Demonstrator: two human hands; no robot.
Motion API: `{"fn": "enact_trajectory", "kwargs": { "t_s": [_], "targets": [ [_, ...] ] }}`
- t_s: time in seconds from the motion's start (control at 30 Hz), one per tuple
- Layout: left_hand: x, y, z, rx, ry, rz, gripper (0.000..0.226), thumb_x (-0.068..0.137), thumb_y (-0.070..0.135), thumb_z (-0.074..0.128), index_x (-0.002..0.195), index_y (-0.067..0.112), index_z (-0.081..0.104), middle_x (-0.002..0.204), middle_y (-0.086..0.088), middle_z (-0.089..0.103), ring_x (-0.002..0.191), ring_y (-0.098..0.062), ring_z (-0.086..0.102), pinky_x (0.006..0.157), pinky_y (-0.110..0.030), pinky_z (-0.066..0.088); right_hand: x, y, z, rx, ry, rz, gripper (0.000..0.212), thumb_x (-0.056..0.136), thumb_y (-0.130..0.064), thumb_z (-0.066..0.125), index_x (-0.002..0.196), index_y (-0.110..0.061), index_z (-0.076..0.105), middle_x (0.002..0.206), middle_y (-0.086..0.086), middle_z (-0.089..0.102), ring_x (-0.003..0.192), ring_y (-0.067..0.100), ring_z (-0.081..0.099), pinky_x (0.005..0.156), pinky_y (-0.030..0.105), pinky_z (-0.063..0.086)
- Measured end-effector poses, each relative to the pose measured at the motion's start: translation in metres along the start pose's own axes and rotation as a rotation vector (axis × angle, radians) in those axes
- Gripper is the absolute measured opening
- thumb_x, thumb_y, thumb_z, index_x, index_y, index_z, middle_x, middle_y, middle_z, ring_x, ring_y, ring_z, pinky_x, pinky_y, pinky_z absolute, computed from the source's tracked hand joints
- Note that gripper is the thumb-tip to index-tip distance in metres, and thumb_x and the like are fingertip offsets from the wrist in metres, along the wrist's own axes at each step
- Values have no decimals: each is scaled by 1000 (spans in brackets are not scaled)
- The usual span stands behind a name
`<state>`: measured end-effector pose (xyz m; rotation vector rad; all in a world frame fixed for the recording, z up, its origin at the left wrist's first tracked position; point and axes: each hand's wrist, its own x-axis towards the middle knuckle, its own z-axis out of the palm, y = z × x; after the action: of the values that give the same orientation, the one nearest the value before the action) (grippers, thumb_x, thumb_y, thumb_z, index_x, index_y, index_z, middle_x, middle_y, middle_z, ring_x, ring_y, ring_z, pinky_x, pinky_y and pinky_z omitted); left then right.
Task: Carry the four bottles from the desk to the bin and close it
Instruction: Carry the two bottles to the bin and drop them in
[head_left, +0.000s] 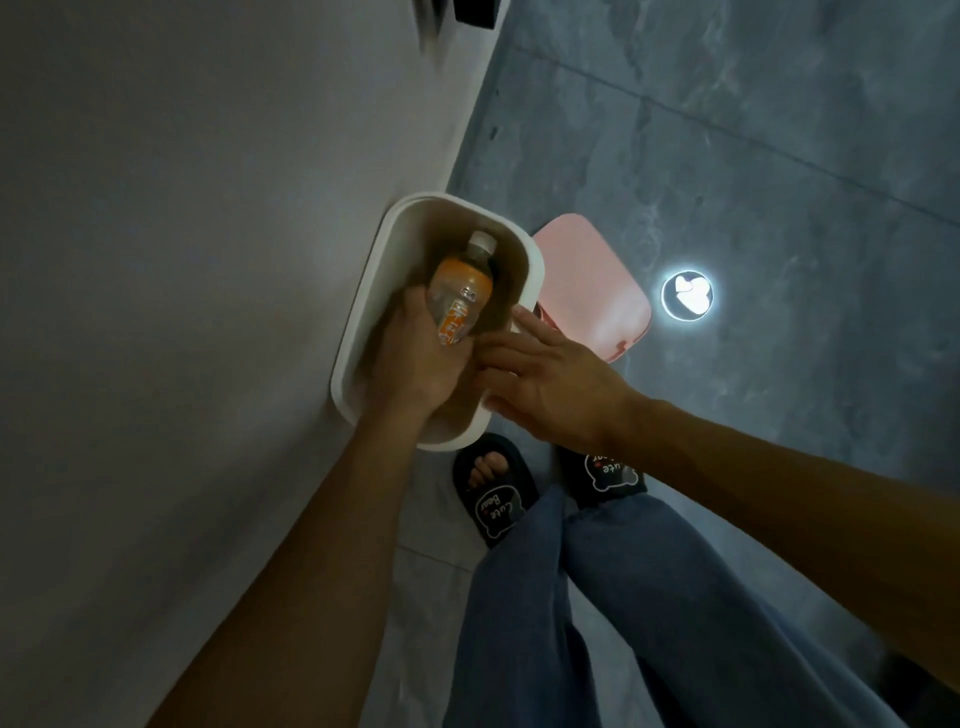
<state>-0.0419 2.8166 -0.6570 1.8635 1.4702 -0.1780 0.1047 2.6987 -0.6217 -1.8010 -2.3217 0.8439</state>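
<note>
Jeans-clad legs (597, 613) fill the bottom of my view, with two black slippers (493, 493) planted just on the near side of the bin (358, 332). That white bin stands open on the grey floor (727, 156), pressed against the pale wall (182, 234). Its pink lid (592, 280) hangs tipped back off the far side of the bin. I see the left hand (415, 358) down inside the bin's mouth, fingers wrapped round the base of an orange-labelled bottle (460, 291), cap pointing away from me. My right hand (545, 379) sits at the bin's near rim, fingers spread flat and holding nothing, fingertips close to the bottle, though I can't quite tell whether they touch. Beyond the lid, a bright round reflection (687, 295) glares on the floor.
</note>
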Motion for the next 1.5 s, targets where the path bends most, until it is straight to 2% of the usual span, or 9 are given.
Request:
{"fn": "enact_trajectory", "kwargs": {
  "t_s": [0.17,0.3,0.5,0.63,0.73,0.9,1.03,1.3,1.5],
  "targets": [
    [22,-20,37,-14,22,-30,63,81,43,78,132,23,47,130,-3,62,117,-23,61,97,-37,49,3,10,10,-12,46,-52,31,100,-34,49,123,-26,66,132,-2,63,135,17,50,123,51,19],
    [22,-24,52,-8,-29,-38,40,90,41,67,123,23,53,118,-2,63,110,-21,62,87,-27,39,3,12,12,-10,46,-67,30,101,-33,48,123,-25,67,132,-1,63,134,18,51,122,52,19],
    [-6,-15,24,-154,-99,-117,32,92,35,68,121,26,58,118,4,66,111,-18,62,93,-33,47,4,2,-4,14,-22,-25,32,95,-27,61,126,-21,66,138,4,61,139,23,46,121,52,27],
    [-49,9,-19,-271,-71,-202,32,96,22,63,128,18,62,117,0,67,108,-18,63,86,-25,46,-8,-20,-40,150,-29,93,41,91,-21,65,132,-17,61,140,8,59,133,27,51,110,43,45],
    [-102,30,-61,-278,-82,-196,30,97,23,60,127,19,64,108,6,64,99,-12,61,68,-10,41,-35,-38,-76,259,-99,287,36,99,-29,52,133,-21,58,134,6,60,117,25,61,94,40,54],
    [-201,71,-133,-93,-190,-200,17,97,22,59,106,12,69,102,-9,71,90,-23,64,72,-26,44,-108,-79,-150,363,-268,597,30,102,-34,39,110,-19,63,110,7,67,97,27,64,73,34,46],
    [-278,102,-187,-51,-329,-292,29,98,27,59,123,16,68,117,-7,72,106,-23,66,84,-24,44,-178,-119,-211,451,-382,733,31,101,-30,42,116,-16,64,124,11,67,106,33,64,87,39,50],
    [-393,168,-274,46,-495,-224,23,95,23,62,114,16,71,106,-4,71,98,-18,65,81,-23,43,-305,-191,-328,594,-416,957,37,101,-39,41,123,-16,62,118,12,69,105,28,65,88,35,49],
    [-422,185,-318,153,-550,-199,31,97,31,60,123,17,68,119,-9,71,106,-28,68,91,-35,54,-365,-224,-370,664,-302,1101,33,99,-42,45,124,-28,61,124,8,67,109,27,64,95,39,50]
  ]
}}
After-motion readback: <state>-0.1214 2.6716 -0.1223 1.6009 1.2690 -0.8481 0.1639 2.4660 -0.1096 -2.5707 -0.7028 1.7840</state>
